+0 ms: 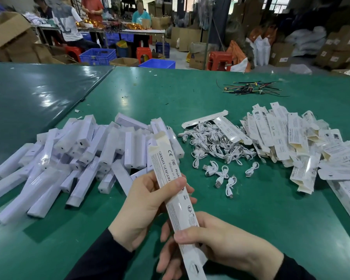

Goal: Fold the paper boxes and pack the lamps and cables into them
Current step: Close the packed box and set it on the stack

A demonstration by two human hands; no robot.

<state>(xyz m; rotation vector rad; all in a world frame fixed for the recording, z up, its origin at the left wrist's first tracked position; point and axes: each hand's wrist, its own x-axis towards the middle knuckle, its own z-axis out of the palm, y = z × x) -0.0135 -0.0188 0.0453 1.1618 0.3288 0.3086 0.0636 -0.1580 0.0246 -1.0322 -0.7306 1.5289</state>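
I hold one long white printed paper box (175, 199) slanted over the green table (261, 209). Its far end is open with the flaps sticking up. My left hand (148, 207) grips the box around its middle, thumb on top. My right hand (216, 241) grips the near end, thumb across the printed face. A heap of white bar lamps (73, 158) lies to the left. Several coiled white USB cables (212, 146) are piled in the middle. Flat unfolded boxes (287, 138) are heaped on the right.
A bundle of coloured wires (249, 89) lies farther back on the table. A second green table (28, 98) joins at the left. Beyond are people at a work table (129, 31), blue crates (98, 55), red stools (219, 59) and cardboard cartons (339, 47).
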